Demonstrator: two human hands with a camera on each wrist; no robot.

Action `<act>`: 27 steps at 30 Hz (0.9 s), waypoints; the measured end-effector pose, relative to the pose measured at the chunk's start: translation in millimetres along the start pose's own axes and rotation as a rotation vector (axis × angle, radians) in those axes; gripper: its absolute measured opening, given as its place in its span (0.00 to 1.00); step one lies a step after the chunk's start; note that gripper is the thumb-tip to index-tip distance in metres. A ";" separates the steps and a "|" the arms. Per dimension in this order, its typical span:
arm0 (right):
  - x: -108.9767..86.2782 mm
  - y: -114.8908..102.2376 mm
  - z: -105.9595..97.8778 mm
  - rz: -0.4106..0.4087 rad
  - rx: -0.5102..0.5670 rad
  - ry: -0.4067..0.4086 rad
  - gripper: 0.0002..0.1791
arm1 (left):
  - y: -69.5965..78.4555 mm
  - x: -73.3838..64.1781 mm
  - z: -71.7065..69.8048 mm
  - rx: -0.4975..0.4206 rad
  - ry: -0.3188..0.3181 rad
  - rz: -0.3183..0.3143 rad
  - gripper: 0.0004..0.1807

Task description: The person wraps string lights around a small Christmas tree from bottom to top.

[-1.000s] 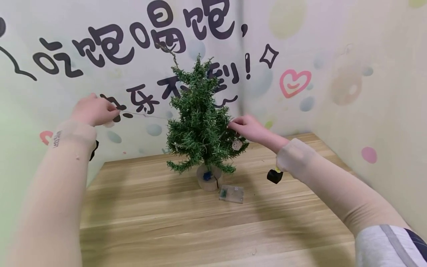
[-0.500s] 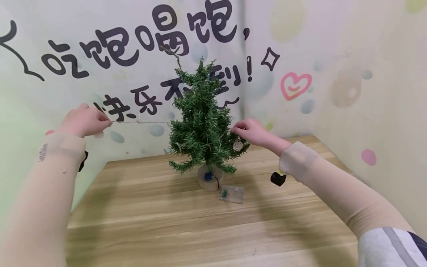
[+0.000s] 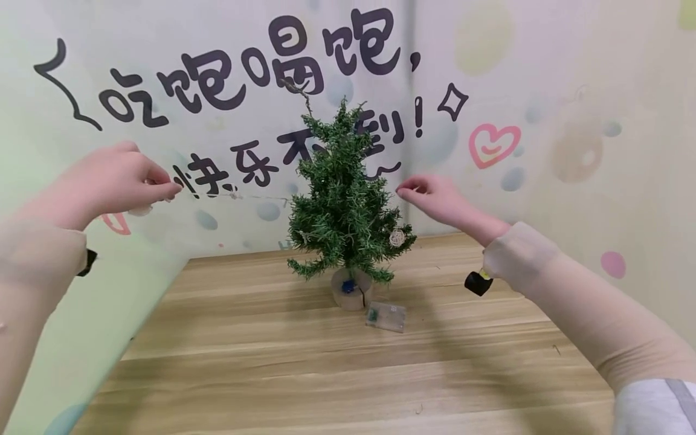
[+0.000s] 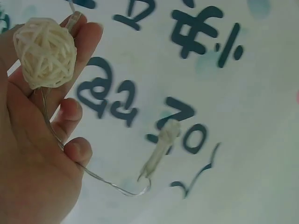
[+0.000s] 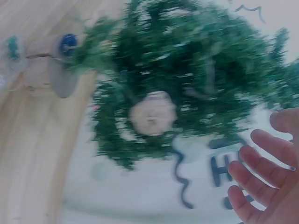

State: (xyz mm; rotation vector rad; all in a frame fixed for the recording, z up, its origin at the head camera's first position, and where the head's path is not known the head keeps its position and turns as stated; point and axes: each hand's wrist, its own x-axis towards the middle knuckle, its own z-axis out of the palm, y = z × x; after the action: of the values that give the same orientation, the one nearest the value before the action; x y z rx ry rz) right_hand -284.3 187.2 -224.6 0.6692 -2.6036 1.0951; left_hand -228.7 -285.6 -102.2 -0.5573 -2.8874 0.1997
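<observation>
A small green Christmas tree (image 3: 348, 205) stands upright on a round wooden base (image 3: 342, 296). My left hand (image 3: 116, 181), off to its left, pinches a thin string-light wire (image 3: 255, 197) that runs across to the tree. In the left wrist view a cream woven ball (image 4: 45, 52) on that string sits at the fingers. Its loose tail of wire (image 4: 112, 184) passes the palm to a small whitish piece (image 4: 161, 147). My right hand (image 3: 440, 202) is beside the tree's right side, its fingers relaxed and apart in the right wrist view. Another woven ball (image 3: 397, 237) hangs among the lower right branches.
A flat clear plastic case (image 3: 386, 317) lies on the wood-grain table (image 3: 304, 368) by the tree's base. Behind is a wall (image 3: 217, 145) with dark lettering, and another wall stands to the right. A bare twig (image 3: 296, 90) juts from the treetop.
My left hand has moved left and nearer the camera, still pinching the wire. My right hand has drawn up and away from the branches, out to the right. The head view has turned slightly left.
</observation>
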 end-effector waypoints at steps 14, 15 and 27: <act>-14.0 -80.1 -22.8 -0.278 -0.067 -0.003 0.12 | 84.5 -37.8 -38.5 -0.124 -0.030 0.138 0.11; -14.5 -84.7 -21.5 -0.294 -0.061 -0.021 0.12 | 91.5 -37.9 -40.6 -0.137 -0.033 0.164 0.12; -18.8 -106.4 5.5 -0.481 0.002 -0.226 0.17 | 154.7 -20.7 -46.9 -0.298 -0.040 0.467 0.08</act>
State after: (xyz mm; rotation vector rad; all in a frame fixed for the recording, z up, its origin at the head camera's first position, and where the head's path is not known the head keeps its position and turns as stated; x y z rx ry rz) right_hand -215.3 123.8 -170.4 1.3990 -2.4115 0.9093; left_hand -145.0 -146.7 -86.1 -1.2901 -2.7920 -0.1616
